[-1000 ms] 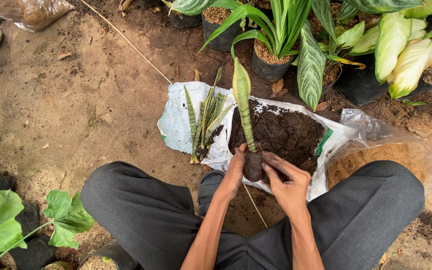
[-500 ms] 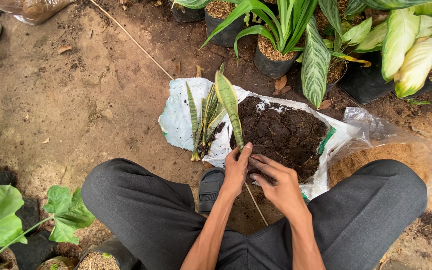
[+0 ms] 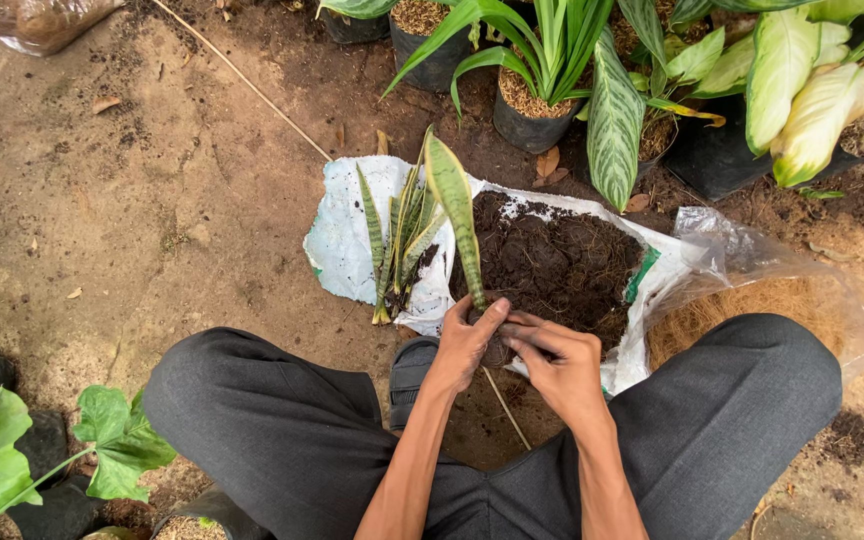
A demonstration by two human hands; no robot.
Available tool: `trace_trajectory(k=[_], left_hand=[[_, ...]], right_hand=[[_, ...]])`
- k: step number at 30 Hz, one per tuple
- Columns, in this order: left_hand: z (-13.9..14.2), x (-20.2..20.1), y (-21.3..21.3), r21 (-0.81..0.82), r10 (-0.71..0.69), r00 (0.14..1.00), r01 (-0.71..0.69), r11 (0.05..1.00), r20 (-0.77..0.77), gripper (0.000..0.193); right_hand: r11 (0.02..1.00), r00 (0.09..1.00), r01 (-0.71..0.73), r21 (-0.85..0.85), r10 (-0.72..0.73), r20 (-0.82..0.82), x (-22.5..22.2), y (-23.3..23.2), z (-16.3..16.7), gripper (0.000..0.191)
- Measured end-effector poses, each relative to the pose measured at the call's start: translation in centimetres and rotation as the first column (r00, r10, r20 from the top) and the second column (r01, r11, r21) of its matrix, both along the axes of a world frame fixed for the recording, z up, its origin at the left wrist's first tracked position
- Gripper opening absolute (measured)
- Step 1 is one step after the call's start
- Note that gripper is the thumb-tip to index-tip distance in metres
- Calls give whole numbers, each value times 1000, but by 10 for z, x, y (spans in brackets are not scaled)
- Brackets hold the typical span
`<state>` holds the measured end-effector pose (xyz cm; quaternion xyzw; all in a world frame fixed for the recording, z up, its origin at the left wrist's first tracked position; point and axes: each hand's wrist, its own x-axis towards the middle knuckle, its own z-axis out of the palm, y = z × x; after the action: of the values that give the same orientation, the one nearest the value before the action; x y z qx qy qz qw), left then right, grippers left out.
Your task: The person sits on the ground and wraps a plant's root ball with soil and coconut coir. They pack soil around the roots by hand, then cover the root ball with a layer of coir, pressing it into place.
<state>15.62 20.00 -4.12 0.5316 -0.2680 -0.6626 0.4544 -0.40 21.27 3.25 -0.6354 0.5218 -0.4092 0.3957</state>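
Both hands meet at the base of a single snake plant leaf [image 3: 455,205], green with yellow edges, standing upright. My left hand [image 3: 465,345] pinches its lower end, and my right hand [image 3: 560,362] cups the same spot from the right; the small pot or root ball under them is mostly hidden. Just beyond lies a heap of dark soil [image 3: 562,262] on an opened white sack [image 3: 344,235]. A bundle of loose snake plant cuttings [image 3: 400,245] lies on the sack's left part.
Potted leafy plants in black pots [image 3: 542,110] line the far edge, with pale variegated leaves [image 3: 790,75] at the top right. A clear bag of brown coconut fibre [image 3: 772,300] sits by my right knee. A green plant [image 3: 12,455] grows at lower left. A thin stick [image 3: 242,78] crosses the bare dirt.
The leaf has tilted and shifted slightly left. My hands have closed in tighter around its base, hiding the dark root clump that showed one second ago.
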Motion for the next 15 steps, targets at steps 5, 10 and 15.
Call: trace_trajectory(k=[5,10,15], left_hand=[[-3,-7,-8,-53,66,993,-61,997,97,53],[-8,-11,-10,-14,87,989,-86,996,117,56],[-9,-6,-14,50,137,985,-133,990,-100,67]], right_hand=[[982,982,183,-53,-181,55,15,-1,-13,21],[925,915,227,305,-310,258,12,-6,-15,21],[979,947,40,200,-101,306,3,-11,-5,26]])
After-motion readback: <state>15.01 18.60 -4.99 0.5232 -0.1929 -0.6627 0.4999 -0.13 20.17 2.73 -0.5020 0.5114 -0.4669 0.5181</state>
